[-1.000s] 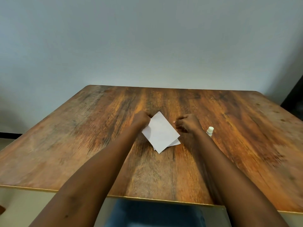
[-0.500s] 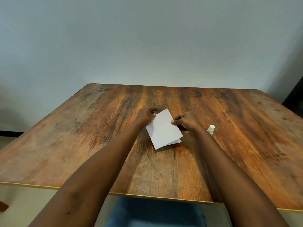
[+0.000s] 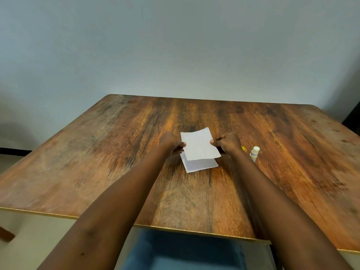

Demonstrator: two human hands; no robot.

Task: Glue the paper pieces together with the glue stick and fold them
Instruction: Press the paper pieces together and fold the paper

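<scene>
Our left grip [image 3: 171,143] and right grip [image 3: 228,143] each pinch a side edge of the upper paper piece [image 3: 199,145], now turned squarer and lifted off the lower piece [image 3: 201,166], left of the glue stick [image 3: 254,152]. We judge gluing comes next.

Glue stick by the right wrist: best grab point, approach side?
Probably pinch the glue stick round its white top, from above or its right. It looks roughly upright on the table, with the right forearm close on its left, so top and right side are free. The right hand is nearest but now pinches the upper paper sheet.
</scene>
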